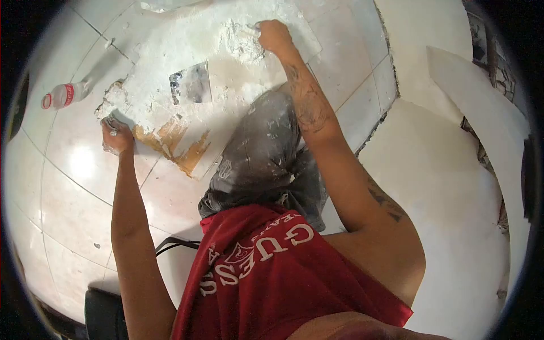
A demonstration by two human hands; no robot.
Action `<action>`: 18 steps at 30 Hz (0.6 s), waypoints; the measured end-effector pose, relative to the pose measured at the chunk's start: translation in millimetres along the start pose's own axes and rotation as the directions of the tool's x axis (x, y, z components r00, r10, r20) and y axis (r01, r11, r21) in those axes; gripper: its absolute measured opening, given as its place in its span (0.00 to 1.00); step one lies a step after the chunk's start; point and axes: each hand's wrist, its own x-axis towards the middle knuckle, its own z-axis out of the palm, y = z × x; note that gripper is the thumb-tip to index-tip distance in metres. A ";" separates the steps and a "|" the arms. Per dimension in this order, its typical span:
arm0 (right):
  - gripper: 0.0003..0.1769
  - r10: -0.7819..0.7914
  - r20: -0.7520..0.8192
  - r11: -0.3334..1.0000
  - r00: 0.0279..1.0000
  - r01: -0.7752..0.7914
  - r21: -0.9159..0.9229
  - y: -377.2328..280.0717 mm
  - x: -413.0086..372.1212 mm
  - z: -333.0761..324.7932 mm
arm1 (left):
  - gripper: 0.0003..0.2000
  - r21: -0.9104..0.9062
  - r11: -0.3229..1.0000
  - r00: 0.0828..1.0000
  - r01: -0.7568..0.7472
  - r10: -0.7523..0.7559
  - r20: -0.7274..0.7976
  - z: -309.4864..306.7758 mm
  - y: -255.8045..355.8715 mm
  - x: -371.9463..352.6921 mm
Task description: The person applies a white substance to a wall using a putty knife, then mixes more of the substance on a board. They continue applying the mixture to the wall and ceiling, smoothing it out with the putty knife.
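My left hand (117, 136) is closed at the left corner of a flat board (221, 122) smeared with white paste. White paste coats its fingers, and a crusted lump (113, 99) lies just beyond them. My right hand (275, 37) is closed at the far side of the board, beside a heap of thick white paste (242, 44). A small greyish tip (258, 26) shows at its knuckles; I cannot tell what it belongs to. Bare brown surface (173, 141) shows along the board's near left edge. A dark, paste-marked square (191, 84) sits mid-board.
A clear plastic bottle (65, 95) with a red label lies on the glossy tiled floor (73, 175) at the left. My knee in dusty grey trousers (255, 144) is against the board's near side. Large pale panels (425, 170) stand at the right. A black object (105, 311) is at the lower left.
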 end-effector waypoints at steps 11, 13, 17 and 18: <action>0.17 0.040 -0.168 0.989 0.985 -0.015 0.146 55.6 39.5 -12.8 | 0.15 -0.003 0.998 0.997 0.056 -0.056 0.062 -7.8 8.5 3.3; 0.16 0.074 -0.208 0.997 0.975 -0.068 0.037 59.4 57.9 -15.3 | 0.20 0.026 0.975 0.933 0.222 -0.220 0.286 -12.2 5.2 6.4; 0.17 0.072 -0.126 0.994 0.989 -0.081 -0.072 28.0 72.2 0.5 | 0.09 -0.081 0.995 0.999 0.051 -0.050 0.010 -11.2 25.3 4.8; 0.17 0.037 -0.119 0.998 0.992 -0.044 -0.055 15.9 63.5 -5.8 | 0.09 -0.051 0.997 0.999 0.052 -0.052 -0.004 -12.4 30.0 6.1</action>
